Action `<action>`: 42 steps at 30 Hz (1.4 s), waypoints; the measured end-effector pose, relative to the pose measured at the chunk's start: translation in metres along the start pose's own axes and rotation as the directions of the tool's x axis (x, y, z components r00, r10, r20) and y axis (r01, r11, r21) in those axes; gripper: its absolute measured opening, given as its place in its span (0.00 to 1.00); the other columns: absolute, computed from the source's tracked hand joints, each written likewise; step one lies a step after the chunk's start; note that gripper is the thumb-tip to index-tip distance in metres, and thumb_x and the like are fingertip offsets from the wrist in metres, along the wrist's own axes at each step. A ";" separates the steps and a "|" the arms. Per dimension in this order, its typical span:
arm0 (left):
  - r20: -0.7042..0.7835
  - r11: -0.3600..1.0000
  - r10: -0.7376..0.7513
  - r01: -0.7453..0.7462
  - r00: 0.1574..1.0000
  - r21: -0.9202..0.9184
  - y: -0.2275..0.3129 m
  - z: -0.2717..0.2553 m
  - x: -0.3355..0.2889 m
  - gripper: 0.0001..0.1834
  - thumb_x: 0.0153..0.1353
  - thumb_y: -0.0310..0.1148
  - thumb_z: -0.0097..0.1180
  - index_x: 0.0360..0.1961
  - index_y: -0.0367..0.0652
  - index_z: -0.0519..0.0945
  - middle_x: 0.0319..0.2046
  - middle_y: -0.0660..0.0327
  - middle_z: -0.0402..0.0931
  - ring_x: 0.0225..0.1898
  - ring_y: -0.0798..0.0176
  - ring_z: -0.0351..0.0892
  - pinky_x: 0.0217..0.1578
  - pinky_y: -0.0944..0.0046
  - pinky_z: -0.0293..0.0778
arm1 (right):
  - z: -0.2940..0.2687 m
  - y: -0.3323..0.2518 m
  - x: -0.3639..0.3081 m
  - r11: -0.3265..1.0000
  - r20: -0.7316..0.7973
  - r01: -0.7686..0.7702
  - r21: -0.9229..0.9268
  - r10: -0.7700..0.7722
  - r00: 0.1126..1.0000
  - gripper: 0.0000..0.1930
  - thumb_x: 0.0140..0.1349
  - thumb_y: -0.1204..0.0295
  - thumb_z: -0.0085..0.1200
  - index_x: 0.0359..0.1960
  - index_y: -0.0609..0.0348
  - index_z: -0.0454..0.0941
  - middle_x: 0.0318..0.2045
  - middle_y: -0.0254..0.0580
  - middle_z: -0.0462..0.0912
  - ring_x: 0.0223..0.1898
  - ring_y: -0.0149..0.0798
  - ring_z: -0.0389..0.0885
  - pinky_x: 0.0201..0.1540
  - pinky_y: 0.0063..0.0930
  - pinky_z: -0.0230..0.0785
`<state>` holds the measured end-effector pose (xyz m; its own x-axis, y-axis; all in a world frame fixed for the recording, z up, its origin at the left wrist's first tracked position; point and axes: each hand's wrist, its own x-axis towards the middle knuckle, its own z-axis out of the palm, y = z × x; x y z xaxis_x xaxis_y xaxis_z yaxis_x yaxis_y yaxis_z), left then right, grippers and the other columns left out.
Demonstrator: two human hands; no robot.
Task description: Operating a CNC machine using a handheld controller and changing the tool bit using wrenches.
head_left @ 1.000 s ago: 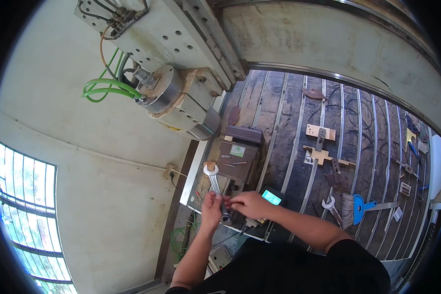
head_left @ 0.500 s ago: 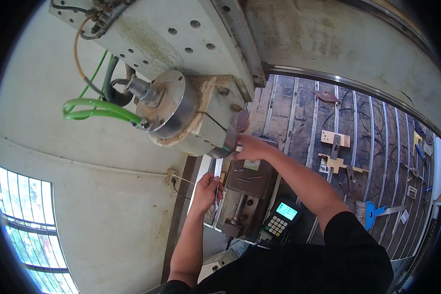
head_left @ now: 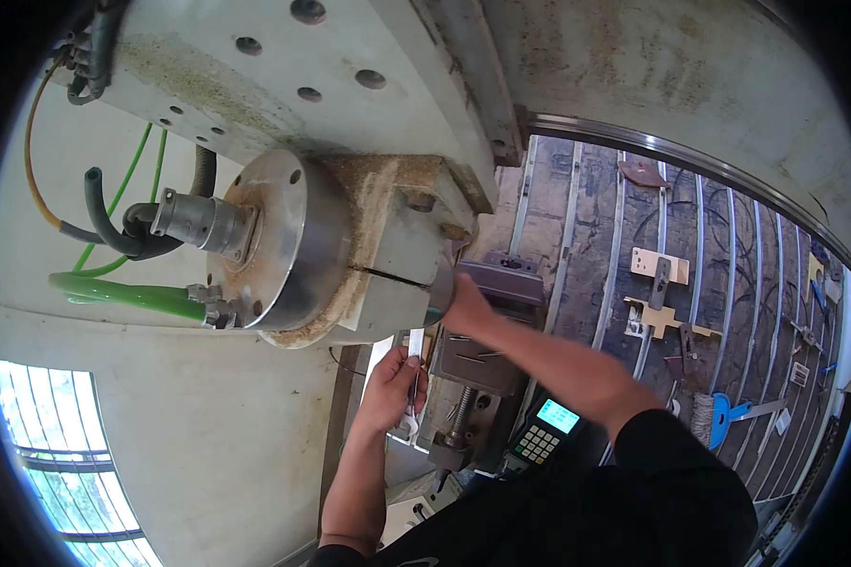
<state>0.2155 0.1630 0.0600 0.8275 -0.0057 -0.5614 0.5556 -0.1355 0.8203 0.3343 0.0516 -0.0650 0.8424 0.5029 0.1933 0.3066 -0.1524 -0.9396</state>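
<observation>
My left hand [head_left: 395, 386] is closed round a flat silver open-end wrench [head_left: 416, 344]. Its jaw end shows below my fingers, while its upper end runs up under the spindle of the machine. My right hand [head_left: 467, 304] reaches to the lower end of the big metal spindle [head_left: 298, 246], at its right side. The fingers there are smeared and partly hidden behind the spindle, so I cannot see what they grip. Just below sits a dark machine vise [head_left: 473, 364] with a few thin metal pieces lying on top.
Green hoses [head_left: 128, 291] and a cable plug stick out from the spindle's upper end. A keypad controller [head_left: 544, 430] with a lit screen lies right of the vise. Brass-coloured plates [head_left: 660, 266], clamps and a blue-handled brush [head_left: 720, 416] lie on the slotted bed [head_left: 586, 227].
My head has moved closer, so the spindle looks larger and further left. My right hand has shifted slightly at the spindle's end and is blurred. My left hand keeps its hold on the wrench.
</observation>
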 end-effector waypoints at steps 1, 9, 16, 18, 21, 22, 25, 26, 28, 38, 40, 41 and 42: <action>-0.034 0.999 0.001 -0.003 0.999 -0.053 -0.004 0.003 0.000 0.08 0.64 0.32 0.39 0.32 0.39 0.65 0.17 0.64 0.67 0.12 0.73 0.63 0.12 0.73 0.59 | 0.009 -0.005 -0.005 0.994 -0.284 0.068 -0.084 -0.089 0.955 0.27 0.39 0.70 0.63 0.44 0.62 0.71 0.37 0.53 0.78 0.37 0.49 0.78 0.38 0.35 0.69; 0.026 0.998 0.012 -0.013 1.000 0.063 0.006 -0.022 0.009 0.08 0.64 0.32 0.39 0.30 0.40 0.66 0.14 0.66 0.64 0.09 0.75 0.59 0.11 0.74 0.56 | -0.075 -0.032 0.021 0.963 0.370 -0.153 0.222 0.062 0.927 0.26 0.41 0.76 0.63 0.46 0.63 0.68 0.37 0.46 0.79 0.42 0.38 0.76 0.44 0.30 0.67; 0.100 0.979 -0.029 0.008 0.995 0.202 0.024 -0.034 0.013 0.09 0.64 0.34 0.39 0.30 0.40 0.67 0.14 0.67 0.63 0.09 0.75 0.58 0.10 0.74 0.55 | -0.070 -0.011 0.050 0.875 0.824 -0.350 0.336 -0.093 0.558 0.21 0.42 0.75 0.65 0.40 0.66 0.73 0.35 0.41 0.80 0.39 0.32 0.75 0.43 0.27 0.67; 0.087 0.978 -0.028 0.009 0.996 0.207 0.023 -0.032 0.010 0.09 0.64 0.35 0.40 0.30 0.41 0.66 0.14 0.67 0.63 0.08 0.75 0.57 0.09 0.75 0.54 | -0.072 -0.037 0.041 0.921 0.770 -0.292 0.259 -0.015 0.637 0.19 0.43 0.74 0.63 0.39 0.66 0.74 0.33 0.43 0.80 0.37 0.36 0.77 0.42 0.29 0.68; -0.022 0.992 -0.025 0.027 0.999 0.120 0.021 -0.009 0.010 0.10 0.64 0.33 0.38 0.30 0.38 0.67 0.12 0.66 0.63 0.09 0.74 0.58 0.11 0.74 0.56 | -0.049 -0.043 0.009 0.960 0.428 -0.221 0.171 0.130 0.894 0.18 0.45 0.70 0.61 0.37 0.66 0.74 0.31 0.48 0.80 0.35 0.46 0.78 0.39 0.32 0.69; -0.019 0.992 -0.018 0.021 1.000 0.121 0.021 -0.009 0.012 0.10 0.64 0.33 0.38 0.30 0.38 0.67 0.12 0.66 0.63 0.09 0.74 0.58 0.11 0.74 0.56 | -0.037 -0.035 0.004 0.968 0.117 -0.183 0.170 0.165 0.979 0.18 0.45 0.67 0.60 0.36 0.66 0.74 0.30 0.52 0.80 0.35 0.51 0.78 0.39 0.34 0.69; 0.004 0.987 0.020 -0.021 1.000 0.161 0.023 -0.015 0.013 0.10 0.64 0.33 0.39 0.30 0.38 0.67 0.12 0.66 0.62 0.09 0.74 0.58 0.11 0.74 0.55 | -0.027 -0.017 0.005 0.989 0.062 -0.044 0.144 0.035 0.997 0.21 0.44 0.63 0.60 0.37 0.65 0.74 0.32 0.54 0.78 0.38 0.52 0.77 0.40 0.34 0.68; 0.017 0.984 -0.006 0.003 1.000 0.180 0.024 -0.016 0.013 0.10 0.64 0.34 0.39 0.30 0.39 0.67 0.13 0.66 0.63 0.08 0.74 0.58 0.10 0.74 0.55 | -0.028 -0.018 0.007 0.986 0.091 -0.062 0.152 0.049 0.995 0.21 0.43 0.64 0.60 0.37 0.65 0.74 0.32 0.53 0.79 0.38 0.51 0.77 0.40 0.34 0.68; 0.028 0.979 -0.030 0.024 0.999 0.200 0.027 -0.022 0.015 0.09 0.64 0.35 0.39 0.30 0.41 0.66 0.14 0.66 0.63 0.08 0.74 0.57 0.10 0.74 0.54 | -0.044 -0.016 0.014 0.989 0.219 -0.005 0.150 -0.028 0.975 0.21 0.44 0.64 0.61 0.37 0.65 0.74 0.32 0.52 0.79 0.37 0.49 0.77 0.40 0.33 0.67; 0.315 0.869 -0.184 0.004 0.931 0.496 0.047 -0.069 0.038 0.10 0.63 0.36 0.40 0.29 0.42 0.67 0.16 0.66 0.63 0.11 0.73 0.58 0.11 0.72 0.54 | -0.029 0.003 0.024 0.880 0.123 0.471 0.066 -0.476 0.871 0.18 0.45 0.68 0.58 0.38 0.63 0.74 0.28 0.49 0.79 0.31 0.47 0.78 0.37 0.33 0.69; 0.160 0.928 -0.216 0.152 0.963 0.341 0.037 -0.045 0.029 0.09 0.63 0.36 0.40 0.30 0.43 0.67 0.17 0.66 0.62 0.11 0.72 0.58 0.11 0.72 0.54 | -0.017 0.003 0.011 0.941 0.046 0.331 0.069 -0.334 0.941 0.17 0.46 0.69 0.56 0.39 0.63 0.73 0.28 0.49 0.79 0.32 0.50 0.78 0.36 0.34 0.69; 0.000 0.950 -0.273 0.269 0.962 0.160 0.030 -0.030 0.023 0.08 0.63 0.35 0.40 0.30 0.44 0.66 0.17 0.66 0.62 0.11 0.72 0.59 0.10 0.73 0.55 | -0.013 0.001 0.009 0.977 -0.036 0.195 0.088 -0.192 0.981 0.17 0.46 0.70 0.54 0.39 0.62 0.73 0.28 0.50 0.79 0.33 0.53 0.77 0.36 0.35 0.69; 0.132 0.937 -0.271 0.293 0.953 -0.190 0.018 -0.008 0.015 0.05 0.63 0.34 0.40 0.32 0.46 0.65 0.17 0.66 0.60 0.12 0.71 0.58 0.11 0.70 0.58 | -0.009 0.001 0.006 0.978 -0.040 0.192 0.080 -0.190 0.981 0.17 0.46 0.70 0.54 0.39 0.62 0.73 0.28 0.50 0.79 0.33 0.53 0.77 0.36 0.35 0.69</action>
<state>0.2386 0.1687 0.0672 0.6275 -0.0998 -0.7722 0.7785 0.0595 0.6249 0.3439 0.0470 -0.0624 0.7861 0.4881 0.3792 0.4265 0.0157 -0.9044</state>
